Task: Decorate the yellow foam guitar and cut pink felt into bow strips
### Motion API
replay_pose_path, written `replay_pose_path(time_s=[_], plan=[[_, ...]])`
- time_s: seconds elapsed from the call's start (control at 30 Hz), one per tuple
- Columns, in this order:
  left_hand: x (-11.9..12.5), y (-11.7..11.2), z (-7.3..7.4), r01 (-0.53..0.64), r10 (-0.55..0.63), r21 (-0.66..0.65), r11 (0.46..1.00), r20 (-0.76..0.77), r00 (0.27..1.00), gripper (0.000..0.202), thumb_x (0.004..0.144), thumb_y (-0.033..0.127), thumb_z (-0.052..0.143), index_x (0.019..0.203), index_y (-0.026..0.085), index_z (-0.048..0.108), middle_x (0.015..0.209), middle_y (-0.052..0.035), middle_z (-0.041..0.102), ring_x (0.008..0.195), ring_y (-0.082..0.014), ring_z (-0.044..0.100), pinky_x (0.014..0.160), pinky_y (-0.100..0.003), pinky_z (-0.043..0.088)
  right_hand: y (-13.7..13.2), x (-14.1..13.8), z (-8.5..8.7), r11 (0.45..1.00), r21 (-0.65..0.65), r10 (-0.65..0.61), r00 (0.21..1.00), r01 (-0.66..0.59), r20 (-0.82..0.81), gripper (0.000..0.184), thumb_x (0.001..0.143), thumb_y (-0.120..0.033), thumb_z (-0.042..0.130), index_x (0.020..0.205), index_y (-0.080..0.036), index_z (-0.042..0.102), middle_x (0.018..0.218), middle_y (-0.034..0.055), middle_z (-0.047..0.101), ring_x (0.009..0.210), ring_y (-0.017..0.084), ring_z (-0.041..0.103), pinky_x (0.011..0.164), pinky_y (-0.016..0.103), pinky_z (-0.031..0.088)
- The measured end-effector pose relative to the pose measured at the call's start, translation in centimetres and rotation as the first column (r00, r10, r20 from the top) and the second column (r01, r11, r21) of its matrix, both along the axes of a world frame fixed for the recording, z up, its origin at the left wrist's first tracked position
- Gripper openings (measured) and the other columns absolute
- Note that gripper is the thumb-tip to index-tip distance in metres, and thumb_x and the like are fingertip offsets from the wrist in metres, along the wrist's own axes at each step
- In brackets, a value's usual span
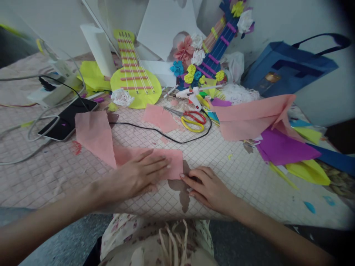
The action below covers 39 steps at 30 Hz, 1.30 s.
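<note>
A long strip of pink crepe paper [101, 138] lies across the near part of the quilted table cover [244, 173]. My left hand [138, 173] lies flat on the strip's right end, fingers stretched out and pressing it down. My right hand [206, 186] rests just right of that end, fingertips at the paper's lower right corner [179, 173], fingers loosely curled and holding nothing I can make out.
Scissors [191, 120] with red and yellow handles, a glue gun [191, 96] and its black cord lie mid-table. More pink, purple and yellow paper sheets [266, 125] pile at right. Paper guitars [135, 77], paper flowers, a phone [68, 118] and a blue bag [288, 70] stand behind.
</note>
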<state>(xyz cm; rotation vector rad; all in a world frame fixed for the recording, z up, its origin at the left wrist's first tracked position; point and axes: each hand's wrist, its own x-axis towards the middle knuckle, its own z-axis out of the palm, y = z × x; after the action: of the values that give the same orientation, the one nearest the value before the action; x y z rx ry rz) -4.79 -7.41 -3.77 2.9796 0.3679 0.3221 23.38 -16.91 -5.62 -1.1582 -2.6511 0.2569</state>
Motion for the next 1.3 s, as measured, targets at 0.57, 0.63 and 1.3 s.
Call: replay_pose_path(time_s=[0.57, 0.63, 1.3], plan=[[-0.7, -3.5, -1.4, -0.077, 0.075, 0.011, 0.997, 0.126, 0.989, 0.042, 0.091, 0.021, 0.048, 0.132, 0.013, 0.046, 0.136, -0.0106, 0.051, 0.133, -0.0230, 0.036, 0.111, -0.043, 0.029, 8.9, -1.8, 1.6, 0.889, -0.263, -0.421, 0.896, 0.375, -0.145, 0.008, 0.082, -0.022, 0.055, 0.089, -0.019, 0.053, 0.090, 0.0033, 0.056, 0.077, 0.015, 0.056, 0.067, 0.027, 0.043], [-0.6, -4.0, -1.7, -0.081, 0.079, 0.012, 0.997, 0.148, 0.986, 0.040, 0.091, 0.020, 0.048, 0.130, 0.013, 0.048, 0.132, -0.0104, 0.055, 0.129, -0.0230, 0.043, 0.108, -0.043, 0.033, 9.3, -2.3, 1.5, 0.882, -0.277, -0.424, 0.898, 0.382, -0.113, 0.006, 0.081, -0.022, 0.057, 0.082, -0.019, 0.053, 0.084, 0.0012, 0.055, 0.072, 0.013, 0.054, 0.066, 0.026, 0.041], [-1.8, -5.6, -2.9, -0.183, 0.193, -0.070, 0.981, 0.201, 0.960, 0.036, 0.088, 0.012, 0.050, 0.123, 0.011, 0.053, 0.131, -0.0123, 0.055, 0.125, -0.0246, 0.046, 0.105, -0.046, 0.040, 10.0, -3.5, 3.0, 0.662, -0.746, -0.436, 0.773, -0.070, -0.460, 0.022, 0.085, -0.027, 0.052, 0.105, -0.021, 0.057, 0.064, -0.0055, 0.046, 0.051, 0.007, 0.042, 0.049, 0.021, 0.034]])
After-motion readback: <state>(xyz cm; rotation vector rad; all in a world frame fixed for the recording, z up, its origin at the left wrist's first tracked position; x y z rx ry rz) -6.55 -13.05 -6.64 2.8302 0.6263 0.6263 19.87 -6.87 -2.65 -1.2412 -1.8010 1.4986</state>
